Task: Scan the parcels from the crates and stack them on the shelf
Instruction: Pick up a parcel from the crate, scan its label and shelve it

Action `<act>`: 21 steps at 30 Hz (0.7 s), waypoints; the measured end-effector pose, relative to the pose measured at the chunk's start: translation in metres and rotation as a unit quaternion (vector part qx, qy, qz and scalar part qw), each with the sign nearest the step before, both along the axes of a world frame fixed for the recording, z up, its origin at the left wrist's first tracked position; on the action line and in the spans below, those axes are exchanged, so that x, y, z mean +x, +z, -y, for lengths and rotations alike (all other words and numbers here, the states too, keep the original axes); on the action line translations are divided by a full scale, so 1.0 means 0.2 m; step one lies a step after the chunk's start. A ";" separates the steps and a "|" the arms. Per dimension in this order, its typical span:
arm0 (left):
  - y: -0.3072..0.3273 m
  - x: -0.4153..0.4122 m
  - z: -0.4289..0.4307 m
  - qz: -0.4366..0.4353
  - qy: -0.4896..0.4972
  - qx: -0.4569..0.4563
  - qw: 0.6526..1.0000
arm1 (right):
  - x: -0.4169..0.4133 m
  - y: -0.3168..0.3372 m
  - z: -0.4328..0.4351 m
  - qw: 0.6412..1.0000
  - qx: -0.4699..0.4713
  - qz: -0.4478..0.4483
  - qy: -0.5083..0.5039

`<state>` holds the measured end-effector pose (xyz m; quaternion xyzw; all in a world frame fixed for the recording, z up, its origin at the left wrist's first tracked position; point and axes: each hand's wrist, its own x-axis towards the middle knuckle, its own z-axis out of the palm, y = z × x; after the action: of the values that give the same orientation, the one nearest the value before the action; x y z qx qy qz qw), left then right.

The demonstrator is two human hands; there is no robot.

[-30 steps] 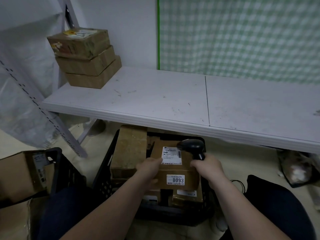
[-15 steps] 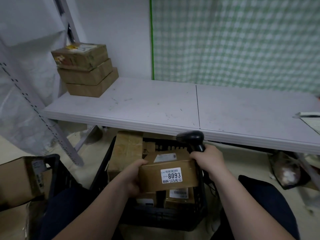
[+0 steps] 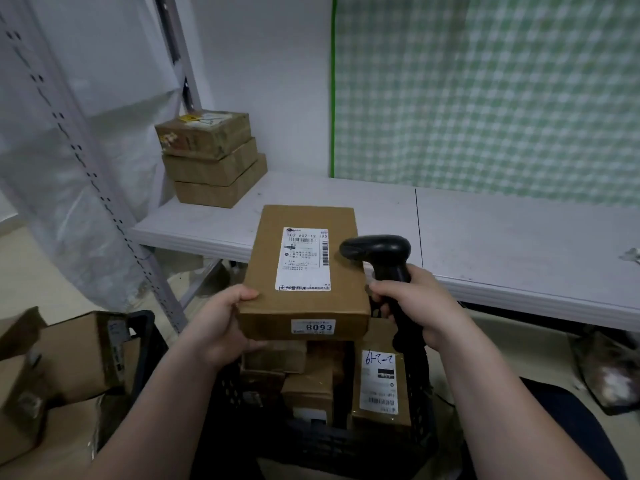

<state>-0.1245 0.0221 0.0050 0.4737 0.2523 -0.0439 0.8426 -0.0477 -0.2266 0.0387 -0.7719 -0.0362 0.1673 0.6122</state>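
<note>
parcel [image 3: 304,271], marked 8093, held label-up over the black crate [image 3: 346,445] at your knees, where other boxes [image 3: 379,386] lie packed. your left hand [image 3: 221,320] grips its near left corner, thumb on top, fingers curled beneath. your right hand [image 3: 422,306] is wrapped round the handle of the scanner [image 3: 377,251], whose head sits just beside the parcel's right edge. beyond, the white shelf [image 3: 519,247] carries a stack of three boxes [image 3: 211,161] at its far left corner.
</note>
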 end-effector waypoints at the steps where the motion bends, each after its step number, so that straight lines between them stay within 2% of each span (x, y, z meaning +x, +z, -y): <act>1: 0.01 0.00 0.00 0.009 0.007 0.005 1.000 | 0.00 0.01 -0.01 1.000 0.013 0.008 0.000; 8: -0.02 0.06 0.00 0.036 0.077 0.051 0.995 | 0.02 0.06 -0.08 0.998 0.061 0.029 0.005; 21: -0.06 0.13 -0.01 0.048 0.069 0.059 0.995 | 0.06 0.07 -0.16 0.996 0.066 0.018 0.060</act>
<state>-0.0990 0.0245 -0.0061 0.5059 0.2464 0.0523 0.8250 -0.0366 -0.1948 0.0521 -0.7290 -0.1041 0.1869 0.6503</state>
